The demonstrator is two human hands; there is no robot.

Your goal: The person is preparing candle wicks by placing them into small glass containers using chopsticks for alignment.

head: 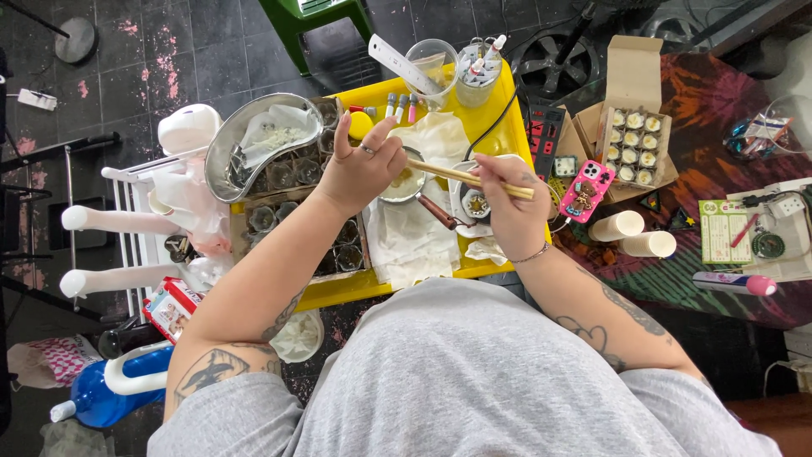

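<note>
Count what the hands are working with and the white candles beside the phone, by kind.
Hands: 2, left, right
Chopsticks: 1 pair
Small pan: 1
White candles: 2
Phone: 1
Total: 7

On the yellow plastic table [499, 127] a small metal pot with a wooden handle [404, 184] sits on a white cloth [414, 241], with the left hand [362, 169] over its left rim. The right hand [512, 203] is just right of the pot and holds a pair of wooden chopsticks [474, 178] whose tips reach into it. Left of the pot lies a cardboard tray of small glass jars [288, 216], and a kidney-shaped steel dish [254, 144] rests on the tray's far left corner. Behind the pot stands a clear plastic measuring cup [433, 66]. Right of the table, an open cardboard box of filled white cups [633, 144] lies on a patterned cloth [719, 101], a pink phone [586, 189] between box and table.
</note>
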